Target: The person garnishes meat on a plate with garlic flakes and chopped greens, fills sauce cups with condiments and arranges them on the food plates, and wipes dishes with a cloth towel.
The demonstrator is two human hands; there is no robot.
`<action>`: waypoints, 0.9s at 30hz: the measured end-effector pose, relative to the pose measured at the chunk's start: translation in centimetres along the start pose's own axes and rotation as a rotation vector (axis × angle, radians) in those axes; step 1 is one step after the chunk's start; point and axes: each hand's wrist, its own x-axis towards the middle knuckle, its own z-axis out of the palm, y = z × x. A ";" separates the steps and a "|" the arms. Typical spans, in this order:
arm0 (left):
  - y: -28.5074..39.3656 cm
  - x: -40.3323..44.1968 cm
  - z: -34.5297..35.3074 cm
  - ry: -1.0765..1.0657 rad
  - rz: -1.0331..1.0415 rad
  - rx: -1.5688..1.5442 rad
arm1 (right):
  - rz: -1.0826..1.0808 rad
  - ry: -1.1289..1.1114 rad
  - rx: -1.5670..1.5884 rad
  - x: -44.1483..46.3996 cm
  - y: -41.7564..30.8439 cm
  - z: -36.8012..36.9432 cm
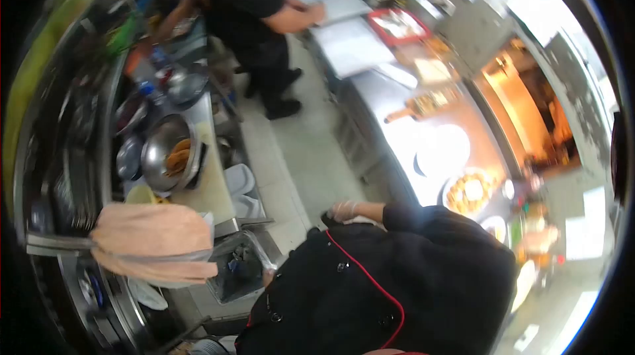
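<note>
My right hand [345,211] is held in front of my black jacket [370,276] with red piping, seemingly in a clear glove. Its fingers are blurred, and a dark shape and a pale patch lie beside them; whether it holds anything is unclear. Of my left hand [268,276] only a small patch of skin shows at the jacket's left edge, near a lined bin [238,266]; its fingers are hidden. Left of the bin hangs a pinkish cloth [152,239].
A steel counter [390,107] on the right bears a plate of browned food [468,191], a wooden board [430,102] and a red tray [399,26]. A metal bowl [170,151] stands on the left counter. Another person [245,18] in black stands ahead, by the aisle [311,150].
</note>
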 end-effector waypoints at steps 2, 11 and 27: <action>-2.3 0.1 3.2 -0.267 0.096 0.062 | 0.343 -0.039 0.083 -3.4 5.8 4.8; 1.3 11.4 1.4 -0.621 0.358 -0.014 | 0.994 0.266 0.528 -13.8 7.1 16.0; 21.6 17.7 1.3 -0.842 0.579 -0.131 | 0.918 0.561 0.384 -21.5 -5.7 10.1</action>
